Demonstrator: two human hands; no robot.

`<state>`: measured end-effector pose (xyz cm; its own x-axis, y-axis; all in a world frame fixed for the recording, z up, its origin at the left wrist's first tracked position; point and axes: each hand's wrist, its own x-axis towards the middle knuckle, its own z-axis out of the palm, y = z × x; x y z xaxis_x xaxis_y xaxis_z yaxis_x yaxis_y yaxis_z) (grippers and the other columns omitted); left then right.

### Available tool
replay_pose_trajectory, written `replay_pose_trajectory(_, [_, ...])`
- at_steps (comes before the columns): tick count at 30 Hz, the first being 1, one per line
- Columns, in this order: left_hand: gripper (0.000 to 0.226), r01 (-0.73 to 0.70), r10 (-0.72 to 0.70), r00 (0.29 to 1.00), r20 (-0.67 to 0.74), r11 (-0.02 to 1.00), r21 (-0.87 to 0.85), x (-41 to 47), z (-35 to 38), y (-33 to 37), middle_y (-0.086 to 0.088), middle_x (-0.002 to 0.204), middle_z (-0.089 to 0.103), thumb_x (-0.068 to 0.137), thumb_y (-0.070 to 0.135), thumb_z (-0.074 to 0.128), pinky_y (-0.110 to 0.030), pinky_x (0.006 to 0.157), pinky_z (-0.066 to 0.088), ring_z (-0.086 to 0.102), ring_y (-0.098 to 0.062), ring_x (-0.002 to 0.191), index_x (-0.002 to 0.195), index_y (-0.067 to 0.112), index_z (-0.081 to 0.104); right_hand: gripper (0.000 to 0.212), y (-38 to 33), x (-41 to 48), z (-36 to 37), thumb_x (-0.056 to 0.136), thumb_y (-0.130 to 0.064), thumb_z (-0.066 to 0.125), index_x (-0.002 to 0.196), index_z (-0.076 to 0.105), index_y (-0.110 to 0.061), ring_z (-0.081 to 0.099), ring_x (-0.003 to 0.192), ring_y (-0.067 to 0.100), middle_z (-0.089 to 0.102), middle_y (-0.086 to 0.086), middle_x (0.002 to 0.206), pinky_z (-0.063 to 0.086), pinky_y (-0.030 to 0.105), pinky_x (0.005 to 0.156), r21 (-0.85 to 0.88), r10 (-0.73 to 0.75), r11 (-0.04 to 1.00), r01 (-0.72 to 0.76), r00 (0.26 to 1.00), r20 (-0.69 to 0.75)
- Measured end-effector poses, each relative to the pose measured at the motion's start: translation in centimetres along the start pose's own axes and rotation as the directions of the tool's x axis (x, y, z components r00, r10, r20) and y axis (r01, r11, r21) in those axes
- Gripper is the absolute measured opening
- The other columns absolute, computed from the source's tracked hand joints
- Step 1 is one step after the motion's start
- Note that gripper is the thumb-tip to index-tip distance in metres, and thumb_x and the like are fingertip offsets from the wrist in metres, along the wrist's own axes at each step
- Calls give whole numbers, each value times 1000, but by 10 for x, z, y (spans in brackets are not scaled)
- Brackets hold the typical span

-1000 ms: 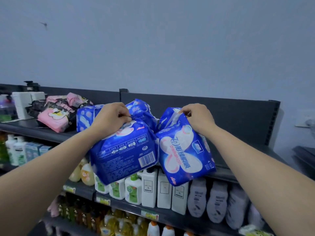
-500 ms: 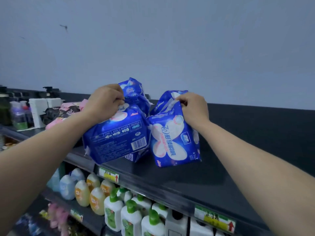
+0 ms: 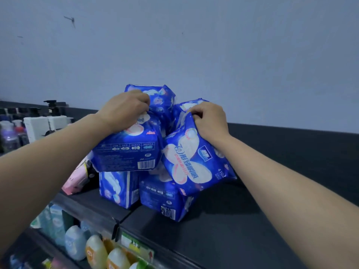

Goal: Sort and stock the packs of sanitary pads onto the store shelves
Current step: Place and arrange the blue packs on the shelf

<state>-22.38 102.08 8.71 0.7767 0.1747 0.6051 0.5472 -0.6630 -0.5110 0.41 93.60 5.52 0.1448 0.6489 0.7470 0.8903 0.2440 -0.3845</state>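
Over dark top shelf, bottles on tier beneath: reaching forward and up with both forearms. Gripping barcode-side pack by its top with curled left hand; pinching tilted pack at its upper edge with right hand. Just above two standing packs; pale wall behind.

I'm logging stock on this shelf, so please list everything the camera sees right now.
top shelf: one, black, across the middle.
pad packs: about six, blue; two stand on the top shelf, four gripped above them.
pink pack: one, pink, top shelf, left of the blue ones.
white boxes: two, white, top shelf, far left.
pump bottles: several, blurred, far left.
lower bottles: several, pale blue and orange, shelf below.
price label: one, green-yellow, shelf edge.
wall: one, grey, behind.
left hand: one, grips pad packs.
right hand: one, grips pad packs.
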Motion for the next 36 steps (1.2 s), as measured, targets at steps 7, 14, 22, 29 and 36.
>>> replay_pose_trajectory(7, [13,353,-251,910,329,887,-298,8,64,-33,-6,94,73,85,9,67,-27,76,40,61,-24,89,93,10,76,19,-26,35,54,81,-5,64,86,74,-20,58,86,6,66,-8,82,39,18,76,-17,91,996,-92,896,434])
replay_pose_trajectory(14, [10,466,-334,863,379,816,-341,11,74,-41,3,88,63,85,22,68,-28,77,44,53,-16,82,92,18,73,13,-39,39,66,80,-10,69,84,70,-22,61,88,10,63,-11,82,46,23,78,-85,47,996,-9,888,457])
replay_pose_trajectory(22, [13,608,-463,783,415,709,-357,2,51,-45,1,76,65,86,17,65,-27,69,39,58,-19,79,74,18,68,16,-50,46,51,84,-19,63,93,73,-29,53,89,14,53,-13,82,38,24,73,-313,88,949,29,930,355])
replay_pose_trajectory(29, [12,647,-494,749,442,687,-330,-2,66,-36,-2,94,71,88,19,62,-32,77,48,60,-22,87,86,18,74,14,-61,37,85,83,-25,62,94,61,-17,58,96,23,59,0,96,41,30,69,-420,252,900,-120,928,274])
replay_pose_trajectory(36, [22,589,-380,759,529,747,-308,-12,29,-34,8,108,70,91,43,59,-29,83,43,58,-14,95,101,28,73,26,-72,40,58,82,-30,69,98,64,-11,62,86,21,70,4,95,51,34,71,-419,343,896,-148,829,442])
